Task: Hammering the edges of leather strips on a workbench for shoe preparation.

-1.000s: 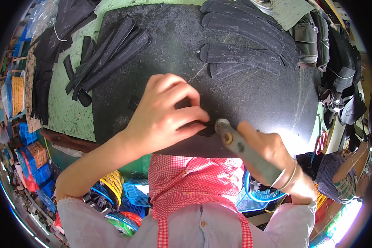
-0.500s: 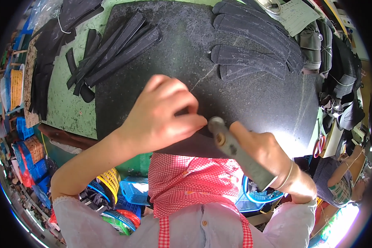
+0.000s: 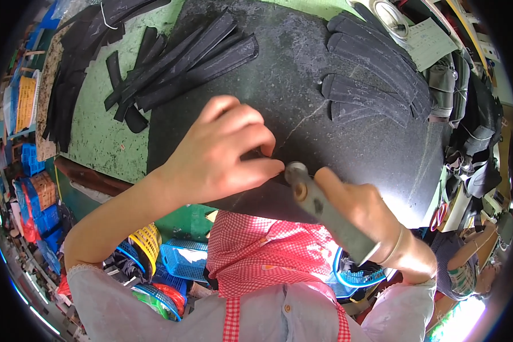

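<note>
My left hand point(image 3: 222, 151) is closed in a pinch low over the dark worktop mat point(image 3: 302, 137). Thumb and forefinger grip a black strip point(image 3: 257, 153), mostly hidden by the fingers. Just right of those fingertips is the round face of a grey metal hammer point(image 3: 328, 214). My right hand point(image 3: 356, 208) is wrapped around the hammer's handle, which the hand hides. The long, flat end of the hammer head points back toward me, and the wooden handle end shows near the round face.
Black strips point(image 3: 194, 65) lie crossed at the upper left, and more curved strips point(image 3: 376, 62) are fanned out at the upper right. Rolled dark bundles point(image 3: 442, 88), a paper slip point(image 3: 430, 43) and red-handled scissors point(image 3: 439, 216) sit along the right. Below the table edge stand blue baskets point(image 3: 182, 259).
The worktop and its strips have shifted right and slightly down in the picture as the view turned. Both hands keep nearly the same pose, the hammer face still close to the left fingertips.
</note>
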Motion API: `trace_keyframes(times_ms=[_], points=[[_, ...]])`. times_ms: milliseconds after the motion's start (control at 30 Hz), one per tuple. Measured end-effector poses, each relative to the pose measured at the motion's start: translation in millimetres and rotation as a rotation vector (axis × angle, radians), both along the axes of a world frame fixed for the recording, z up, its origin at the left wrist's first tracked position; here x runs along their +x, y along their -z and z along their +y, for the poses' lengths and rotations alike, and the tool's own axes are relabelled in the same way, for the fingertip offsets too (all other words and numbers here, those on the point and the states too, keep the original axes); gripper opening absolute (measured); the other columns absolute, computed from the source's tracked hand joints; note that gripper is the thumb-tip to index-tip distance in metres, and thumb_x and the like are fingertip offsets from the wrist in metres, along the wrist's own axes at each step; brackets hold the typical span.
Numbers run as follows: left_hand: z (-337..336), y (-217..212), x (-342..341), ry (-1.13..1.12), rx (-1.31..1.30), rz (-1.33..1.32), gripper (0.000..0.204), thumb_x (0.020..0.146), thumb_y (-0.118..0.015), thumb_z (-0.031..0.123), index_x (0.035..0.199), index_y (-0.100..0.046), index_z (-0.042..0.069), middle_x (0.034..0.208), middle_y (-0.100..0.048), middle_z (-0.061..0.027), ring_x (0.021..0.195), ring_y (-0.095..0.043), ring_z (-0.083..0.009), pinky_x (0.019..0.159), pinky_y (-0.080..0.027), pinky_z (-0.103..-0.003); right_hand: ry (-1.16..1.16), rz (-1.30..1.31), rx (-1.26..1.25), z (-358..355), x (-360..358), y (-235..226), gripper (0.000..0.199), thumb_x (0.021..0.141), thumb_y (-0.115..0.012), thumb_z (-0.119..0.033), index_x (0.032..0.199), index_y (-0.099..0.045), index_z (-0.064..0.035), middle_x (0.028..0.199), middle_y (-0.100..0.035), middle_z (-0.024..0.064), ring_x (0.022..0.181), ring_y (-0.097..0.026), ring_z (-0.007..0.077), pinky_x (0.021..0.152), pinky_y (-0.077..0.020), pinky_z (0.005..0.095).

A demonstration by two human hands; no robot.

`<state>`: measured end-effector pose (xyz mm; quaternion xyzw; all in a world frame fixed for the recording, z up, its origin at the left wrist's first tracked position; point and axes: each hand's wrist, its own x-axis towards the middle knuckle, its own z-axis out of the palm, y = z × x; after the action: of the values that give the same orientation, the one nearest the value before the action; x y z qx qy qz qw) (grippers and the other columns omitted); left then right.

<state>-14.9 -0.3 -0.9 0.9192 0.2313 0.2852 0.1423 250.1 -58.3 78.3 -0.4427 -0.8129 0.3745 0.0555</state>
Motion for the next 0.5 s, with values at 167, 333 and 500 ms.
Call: trace_keyframes(times_ms=[167,333,500], points=[[9,-2,-14,-0.008,-0.053,-0.005,0.028,0.064,-0.092,0.021,0.089,-0.08,0.021,0.094,-0.066,0.0052,0.095,-0.061,-0.0216,0.09,-0.044,-0.043,-0.003,-0.105,0.054,12,-11,-10,0.018,0.098,-0.061,-0.009,0.112,-0.051,-0.0022,0.077,-0.067,0.0174,0.072,-0.072,0.0403,0.058,-0.0558,0.0506],[18,-2,-28,0.001,-0.17,0.01,0.027,0.066,-0.088,0.019,0.092,-0.081,0.021,0.098,-0.067,0.0042,0.101,-0.061,-0.023,0.089,-0.046,-0.046,-0.008,0.005,-0.113,21,-19,-6,0.02,0.099,-0.061,-0.011,0.114,-0.051,-0.0025,0.077,-0.066,0.0189,0.073,-0.072,0.0401,0.058,-0.0556,0.0499],[13,-1,-34,-0.001,-0.011,-0.005,0.031,0.063,-0.091,0.019,0.093,-0.081,0.021,0.098,-0.067,0.0054,0.099,-0.061,-0.0223,0.09,-0.044,-0.044,-0.065,0.001,-0.004,21,-25,1,0.029,0.094,-0.066,-0.013,0.116,-0.05,-0.002,0.076,-0.065,0.0194,0.076,-0.072,0.0417,0.062,-0.0562,0.0498]])
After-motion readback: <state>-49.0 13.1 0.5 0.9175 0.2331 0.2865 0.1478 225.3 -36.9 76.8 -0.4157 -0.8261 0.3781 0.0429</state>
